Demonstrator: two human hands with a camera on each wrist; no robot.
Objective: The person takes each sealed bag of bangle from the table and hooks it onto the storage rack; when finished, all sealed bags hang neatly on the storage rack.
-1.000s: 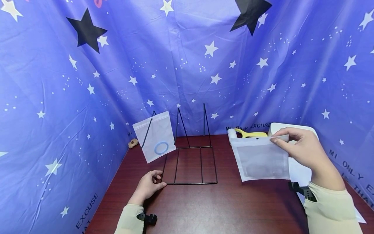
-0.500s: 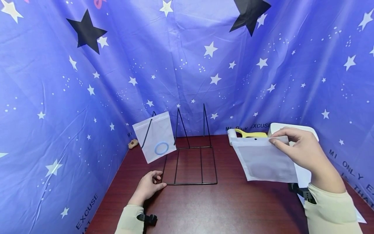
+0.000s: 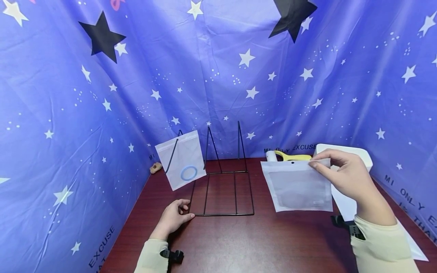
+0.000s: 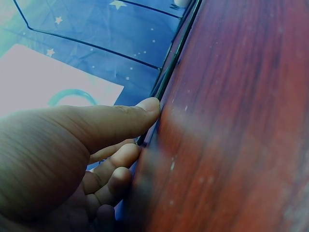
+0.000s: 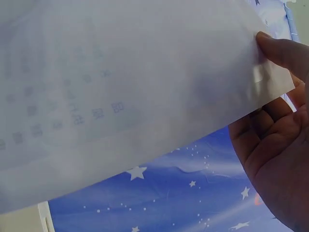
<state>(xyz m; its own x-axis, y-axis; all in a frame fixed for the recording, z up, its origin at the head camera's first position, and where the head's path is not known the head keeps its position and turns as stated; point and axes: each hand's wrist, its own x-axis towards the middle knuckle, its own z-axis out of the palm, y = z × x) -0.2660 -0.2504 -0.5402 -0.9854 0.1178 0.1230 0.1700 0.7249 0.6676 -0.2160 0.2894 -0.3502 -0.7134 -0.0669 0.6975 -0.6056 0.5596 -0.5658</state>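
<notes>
On the table stands a black wire rack [image 3: 220,215] with upright triangular dividers. My left hand [image 3: 172,218] pinches its front left corner; in the left wrist view the thumb [image 4: 130,118] lies on the wire with the fingers curled below. Leaning in the rack's left divider is a white zip bag [image 3: 182,155] marked with a blue ring. To the right, my right hand [image 3: 345,172] pinches the upper right corner of a flat white pouch [image 3: 298,187] with a small hang hole, held above the table. Faint print shows through the pouch [image 5: 159,87] in the right wrist view.
Behind the pouch lies a yellow-handled tool [image 3: 295,156] with a white roller end [image 3: 272,156]. A white container [image 3: 362,153] and white sheets [image 3: 345,206] are behind the right hand. A small tan object [image 3: 155,167] sits at the back left. Starry blue cloth surrounds the table.
The pouch swings with its lower edge to the right, then back left. My right hand has shifted slightly left with it. The left hand and rack stay put.
</notes>
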